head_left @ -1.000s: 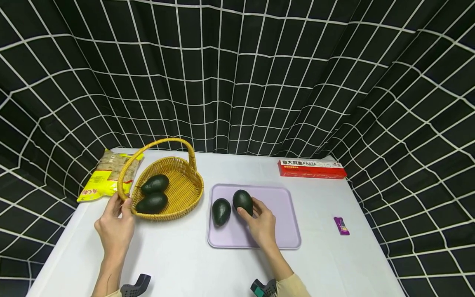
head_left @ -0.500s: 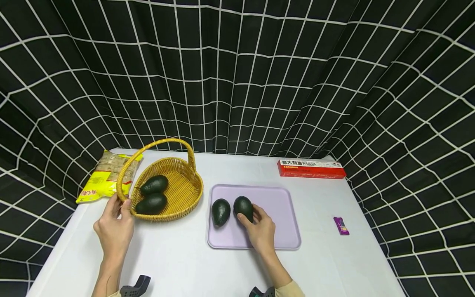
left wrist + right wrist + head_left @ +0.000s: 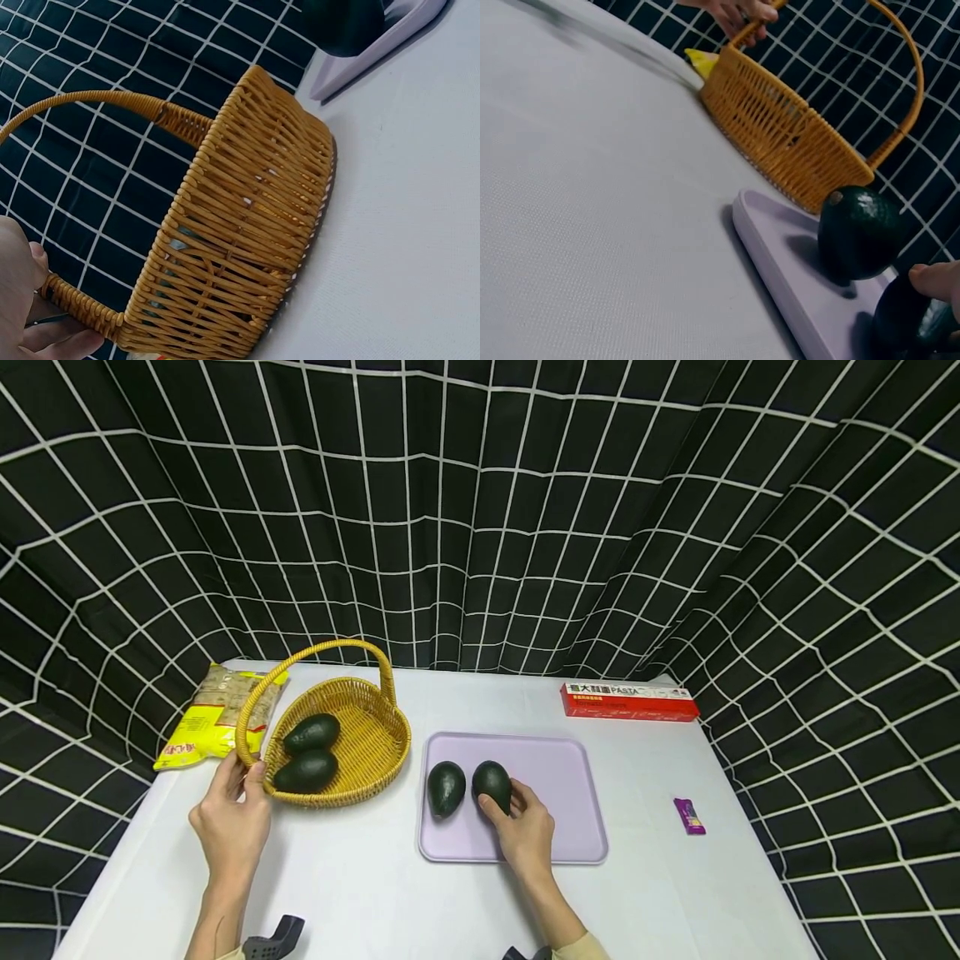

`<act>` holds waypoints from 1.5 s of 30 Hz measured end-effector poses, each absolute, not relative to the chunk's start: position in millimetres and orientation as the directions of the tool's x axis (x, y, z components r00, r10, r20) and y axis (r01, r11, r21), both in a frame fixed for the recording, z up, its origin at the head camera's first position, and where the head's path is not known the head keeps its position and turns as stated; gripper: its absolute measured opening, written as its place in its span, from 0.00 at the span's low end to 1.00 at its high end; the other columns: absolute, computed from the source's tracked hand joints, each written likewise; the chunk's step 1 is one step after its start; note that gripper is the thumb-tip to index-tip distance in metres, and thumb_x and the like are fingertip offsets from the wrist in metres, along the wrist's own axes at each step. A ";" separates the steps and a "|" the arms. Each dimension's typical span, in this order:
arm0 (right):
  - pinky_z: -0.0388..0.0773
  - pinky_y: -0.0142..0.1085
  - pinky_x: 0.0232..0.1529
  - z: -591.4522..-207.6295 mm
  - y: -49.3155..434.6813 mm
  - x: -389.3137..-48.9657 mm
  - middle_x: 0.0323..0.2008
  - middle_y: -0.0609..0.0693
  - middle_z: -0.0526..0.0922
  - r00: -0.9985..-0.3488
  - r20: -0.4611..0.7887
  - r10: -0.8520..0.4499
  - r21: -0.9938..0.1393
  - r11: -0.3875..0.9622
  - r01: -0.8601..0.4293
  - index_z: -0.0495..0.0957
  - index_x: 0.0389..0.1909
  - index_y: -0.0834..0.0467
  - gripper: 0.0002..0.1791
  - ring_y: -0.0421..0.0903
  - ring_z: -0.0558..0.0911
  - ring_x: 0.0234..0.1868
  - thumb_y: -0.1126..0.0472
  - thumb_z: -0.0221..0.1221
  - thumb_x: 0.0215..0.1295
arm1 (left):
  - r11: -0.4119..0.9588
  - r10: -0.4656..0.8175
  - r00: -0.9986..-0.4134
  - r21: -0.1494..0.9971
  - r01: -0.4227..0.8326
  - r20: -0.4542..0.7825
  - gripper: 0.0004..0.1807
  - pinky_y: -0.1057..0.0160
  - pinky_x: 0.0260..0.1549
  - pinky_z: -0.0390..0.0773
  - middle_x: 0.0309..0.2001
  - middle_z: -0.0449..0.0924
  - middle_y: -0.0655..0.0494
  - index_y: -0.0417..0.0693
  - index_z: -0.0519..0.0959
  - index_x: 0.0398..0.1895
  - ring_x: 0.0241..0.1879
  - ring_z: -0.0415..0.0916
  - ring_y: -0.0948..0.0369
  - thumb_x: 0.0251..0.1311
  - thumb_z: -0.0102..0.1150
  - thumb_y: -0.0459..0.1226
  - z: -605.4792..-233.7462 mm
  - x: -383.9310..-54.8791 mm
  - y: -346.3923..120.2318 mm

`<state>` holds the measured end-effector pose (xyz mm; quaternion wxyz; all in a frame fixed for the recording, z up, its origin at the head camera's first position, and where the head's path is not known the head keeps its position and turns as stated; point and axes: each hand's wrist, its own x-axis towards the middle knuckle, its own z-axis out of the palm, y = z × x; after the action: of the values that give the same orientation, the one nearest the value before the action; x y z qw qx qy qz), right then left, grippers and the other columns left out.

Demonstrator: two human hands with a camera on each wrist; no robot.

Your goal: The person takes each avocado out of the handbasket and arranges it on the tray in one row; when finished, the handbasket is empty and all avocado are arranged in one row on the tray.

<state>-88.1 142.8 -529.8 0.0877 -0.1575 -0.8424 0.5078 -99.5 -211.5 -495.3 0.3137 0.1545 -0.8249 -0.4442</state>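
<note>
My left hand [image 3: 232, 818] grips the handle of a yellow wicker basket [image 3: 375, 768] near its lower left end. Inside the basket, against its left side, lie two dark green avocados, one [image 3: 312, 733] behind the other [image 3: 306, 772]. On a pale purple tray [image 3: 555, 802], my right hand [image 3: 527, 831] holds an avocado [image 3: 491, 783] between thumb and fingers. Just left of it on the tray rests another avocado [image 3: 446, 789]. In the right wrist view the thumb [image 3: 936, 281] lies on the held avocado [image 3: 900, 319], which the frame edge partly cuts off.
A yellow bag of dry food [image 3: 217, 714] lies behind and left of the basket. At the back right is a red and white pasta box [image 3: 630, 702]. A small purple packet [image 3: 690, 817] lies right of the tray. A black gridded curtain [image 3: 480, 527] surrounds the white table.
My right hand has lowered slightly toward the near side with its avocado, now down at the tray. The left hand and basket have stayed almost still.
</note>
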 end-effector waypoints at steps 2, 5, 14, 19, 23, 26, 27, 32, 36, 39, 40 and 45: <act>0.86 0.48 0.59 -529.8 142.6 -88.1 0.56 0.65 0.86 -0.932 -0.015 0.362 -0.883 0.432 0.182 0.77 0.65 0.67 0.37 0.60 0.88 0.56 0.50 0.76 0.60 | 0.559 -0.534 -0.755 0.829 0.022 0.380 0.24 0.91 0.50 0.71 0.58 0.83 0.34 0.37 0.78 0.67 0.56 0.84 0.40 0.72 0.64 0.38 -495.2 -99.5 -211.4; 0.87 0.48 0.58 -529.8 141.9 -88.5 0.55 0.65 0.86 -0.930 -0.012 0.368 -0.884 0.430 0.182 0.77 0.64 0.67 0.37 0.60 0.88 0.56 0.51 0.76 0.59 | 0.557 -0.535 -0.755 0.830 0.021 0.379 0.24 0.90 0.50 0.72 0.58 0.83 0.34 0.37 0.78 0.67 0.56 0.84 0.40 0.72 0.65 0.38 -495.6 -99.8 -211.3; 0.87 0.45 0.58 -529.4 141.8 -92.0 0.57 0.64 0.85 -0.940 0.048 0.338 -0.871 0.475 0.126 0.76 0.69 0.62 0.37 0.60 0.87 0.56 0.53 0.75 0.61 | 0.555 -0.536 -0.755 0.831 0.023 0.379 0.25 0.93 0.49 0.68 0.58 0.83 0.33 0.37 0.77 0.68 0.56 0.84 0.39 0.71 0.65 0.37 -496.5 -99.8 -212.3; 0.84 0.49 0.62 -529.8 142.6 -93.7 0.64 0.64 0.81 -0.947 0.063 0.316 -0.866 0.488 0.105 0.75 0.70 0.60 0.36 0.63 0.83 0.62 0.53 0.74 0.63 | 0.556 -0.535 -0.755 0.831 0.024 0.379 0.25 0.91 0.50 0.70 0.58 0.83 0.33 0.37 0.77 0.68 0.57 0.84 0.40 0.72 0.65 0.38 -496.1 -99.8 -212.4; 0.80 0.55 0.67 -532.5 143.9 -96.2 0.68 0.63 0.79 -0.947 0.080 0.310 -0.858 0.506 0.093 0.76 0.70 0.58 0.35 0.65 0.80 0.65 0.52 0.73 0.64 | 0.562 -0.533 -0.753 0.826 0.026 0.386 0.25 0.89 0.51 0.72 0.58 0.83 0.33 0.36 0.77 0.67 0.56 0.84 0.39 0.72 0.65 0.38 -495.8 -99.9 -211.8; 0.77 0.56 0.70 -535.1 145.0 -98.3 0.69 0.63 0.77 -0.951 0.103 0.292 -0.861 0.504 0.062 0.75 0.71 0.57 0.34 0.66 0.78 0.68 0.52 0.71 0.66 | 0.568 -0.531 -0.752 0.823 0.025 0.390 0.25 0.87 0.53 0.74 0.57 0.83 0.33 0.35 0.77 0.67 0.56 0.84 0.38 0.72 0.65 0.38 -495.7 -99.7 -211.5; 0.76 0.55 0.71 -536.0 145.4 -99.2 0.70 0.62 0.77 -0.952 0.106 0.287 -0.866 0.498 0.053 0.75 0.71 0.57 0.34 0.66 0.77 0.69 0.52 0.71 0.66 | 0.569 -0.532 -0.752 0.822 0.024 0.390 0.25 0.86 0.53 0.75 0.57 0.83 0.33 0.35 0.77 0.67 0.56 0.84 0.38 0.72 0.65 0.38 -495.7 -99.5 -211.5; 0.75 0.52 0.71 -539.4 146.9 -101.4 0.71 0.60 0.76 -0.956 0.127 0.265 -0.883 0.468 0.013 0.75 0.71 0.56 0.33 0.64 0.76 0.71 0.53 0.70 0.68 | 0.569 -0.534 -0.753 0.822 0.016 0.384 0.25 0.78 0.56 0.79 0.58 0.83 0.33 0.36 0.77 0.67 0.56 0.84 0.38 0.72 0.64 0.38 -495.1 -98.7 -211.0; 0.76 0.51 0.71 -540.5 148.4 -102.3 0.70 0.61 0.77 -0.953 0.138 0.269 -0.884 0.467 0.003 0.76 0.71 0.57 0.33 0.63 0.76 0.70 0.54 0.71 0.67 | 0.569 -0.534 -0.752 0.822 0.018 0.386 0.25 0.89 0.52 0.72 0.58 0.83 0.33 0.35 0.77 0.67 0.56 0.84 0.39 0.72 0.64 0.38 -494.9 -99.2 -210.2; 0.76 0.49 0.71 -539.9 149.2 -103.0 0.69 0.62 0.78 -0.952 0.146 0.270 -0.883 0.469 -0.002 0.76 0.70 0.58 0.33 0.62 0.77 0.69 0.55 0.72 0.66 | 0.570 -0.534 -0.751 0.822 0.020 0.389 0.24 0.91 0.50 0.70 0.58 0.83 0.33 0.35 0.77 0.67 0.56 0.84 0.39 0.72 0.64 0.38 -495.0 -99.4 -210.2; 0.76 0.49 0.71 -539.5 149.4 -103.1 0.69 0.62 0.78 -0.952 0.147 0.268 -0.883 0.469 -0.004 0.76 0.70 0.58 0.33 0.62 0.77 0.69 0.55 0.72 0.66 | 0.570 -0.534 -0.751 0.821 0.020 0.389 0.24 0.91 0.50 0.70 0.57 0.83 0.33 0.35 0.77 0.67 0.56 0.84 0.39 0.72 0.64 0.38 -495.1 -99.5 -210.3; 0.76 0.51 0.71 -539.0 150.1 -103.4 0.69 0.61 0.78 -0.955 0.134 0.264 -0.879 0.477 0.008 0.76 0.70 0.57 0.35 0.61 0.78 0.69 0.52 0.73 0.65 | 0.573 -0.532 -0.751 0.819 0.021 0.391 0.24 0.88 0.52 0.73 0.57 0.83 0.33 0.35 0.77 0.67 0.56 0.84 0.39 0.72 0.64 0.38 -495.2 -99.8 -210.7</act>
<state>-103.4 150.1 -539.0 0.1267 -0.0802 -0.8499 0.5051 -99.8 -210.7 -495.2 0.3173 0.1542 -0.8283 -0.4353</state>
